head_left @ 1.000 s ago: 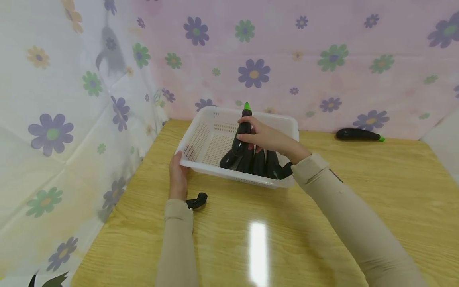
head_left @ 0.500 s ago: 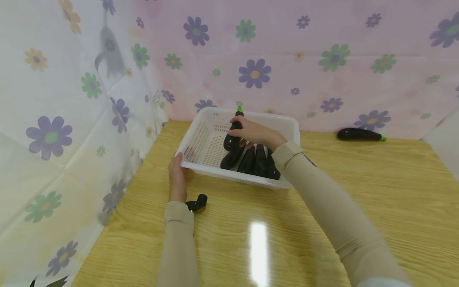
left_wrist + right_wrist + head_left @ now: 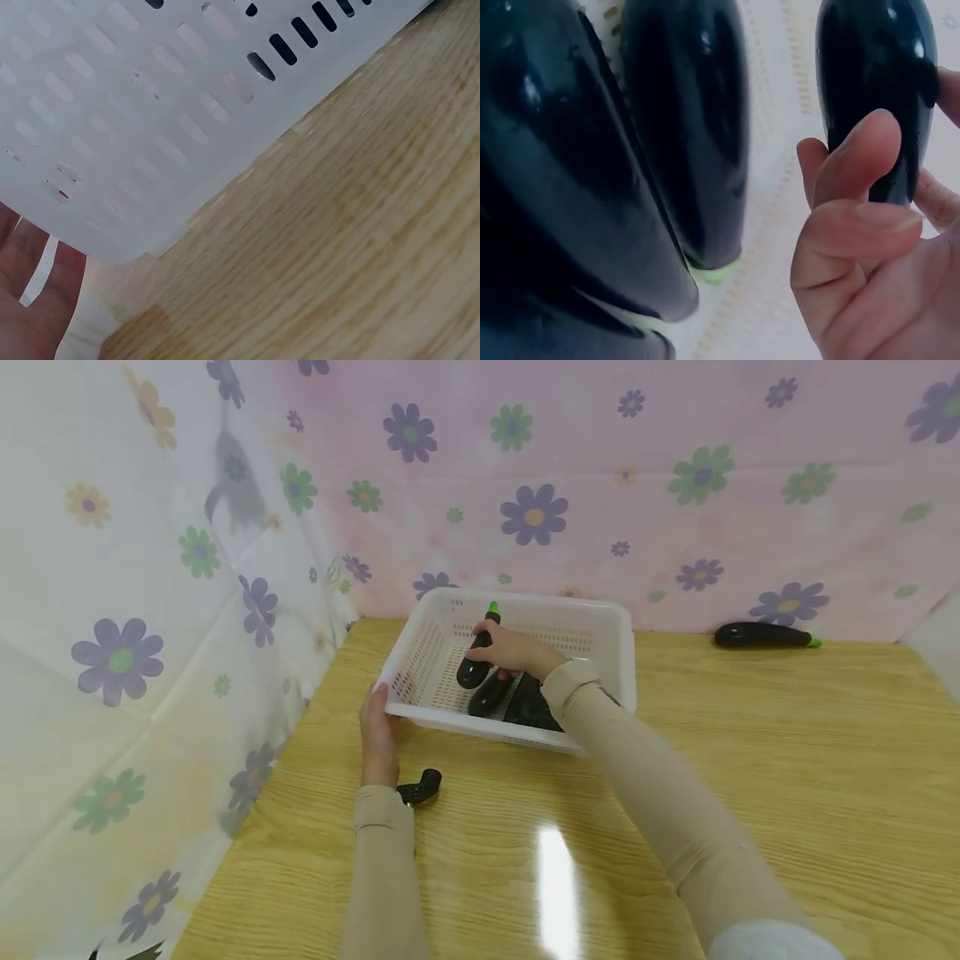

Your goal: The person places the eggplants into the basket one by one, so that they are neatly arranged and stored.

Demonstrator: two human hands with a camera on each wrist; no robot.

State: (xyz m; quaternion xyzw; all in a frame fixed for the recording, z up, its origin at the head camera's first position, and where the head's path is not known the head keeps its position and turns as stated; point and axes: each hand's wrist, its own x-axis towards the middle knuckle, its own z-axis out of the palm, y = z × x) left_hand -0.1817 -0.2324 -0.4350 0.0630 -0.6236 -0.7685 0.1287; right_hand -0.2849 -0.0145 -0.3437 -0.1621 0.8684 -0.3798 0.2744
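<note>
My right hand (image 3: pixel 517 649) grips a dark eggplant (image 3: pixel 473 673) with a bright green tip, over the left half of a white plastic basket (image 3: pixel 423 713). In the right wrist view, the thumb and fingers (image 3: pixel 855 161) wrap the narrower part of the held eggplant (image 3: pixel 874 60). Several more eggplants (image 3: pixel 491 695) lie side by side in the basket, partly hidden by my right forearm. My left hand (image 3: pixel 378 743) holds the basket's front left corner, thumb at the rim. The left wrist view has the slotted basket wall (image 3: pixel 135 172) close up, fingers at its corner.
Another eggplant (image 3: pixel 761 635) lies on the wooden table (image 3: pixel 750 760) at the back right, by the flowered cloth backdrop (image 3: pixel 585 460). A similar cloth hangs along the left side. A black camera mount (image 3: pixel 422 787) sticks out from my left wrist.
My right hand has moved left and slightly lower with the eggplant, from the basket's middle to its left part. My left hand stays at the basket corner.
</note>
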